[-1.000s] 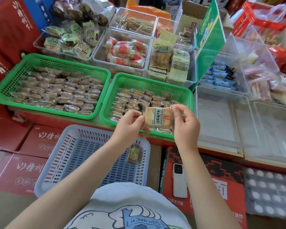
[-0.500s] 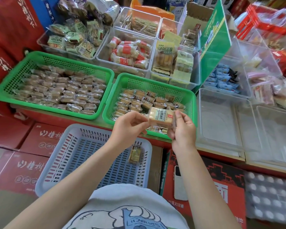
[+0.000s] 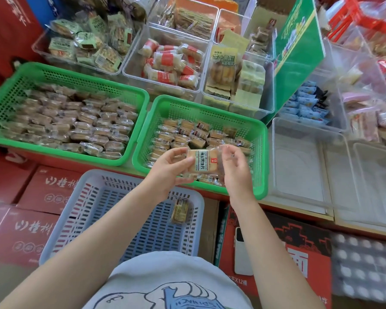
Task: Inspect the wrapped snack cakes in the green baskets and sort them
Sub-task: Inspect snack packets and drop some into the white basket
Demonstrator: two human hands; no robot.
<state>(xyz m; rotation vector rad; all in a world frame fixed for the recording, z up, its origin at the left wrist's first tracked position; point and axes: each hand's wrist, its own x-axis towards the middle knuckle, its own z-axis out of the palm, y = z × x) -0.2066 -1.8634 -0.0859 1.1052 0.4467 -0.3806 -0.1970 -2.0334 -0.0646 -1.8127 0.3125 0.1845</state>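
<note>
A snack shop or stockroom is shown: clear plastic bins (image 3: 165, 63) are filled with assorted packaged biscuits, two green baskets (image 3: 143, 94) are loaded with wrapped snack cakes (image 3: 94, 128), a green price sign (image 3: 299, 52) is propped between bins, and red shipping cartons (image 3: 42, 192) are stacked below.

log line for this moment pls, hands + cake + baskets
left hand grips snack cake | right hand pinches its wrapper | over right green basket | one cake in blue basket
</note>
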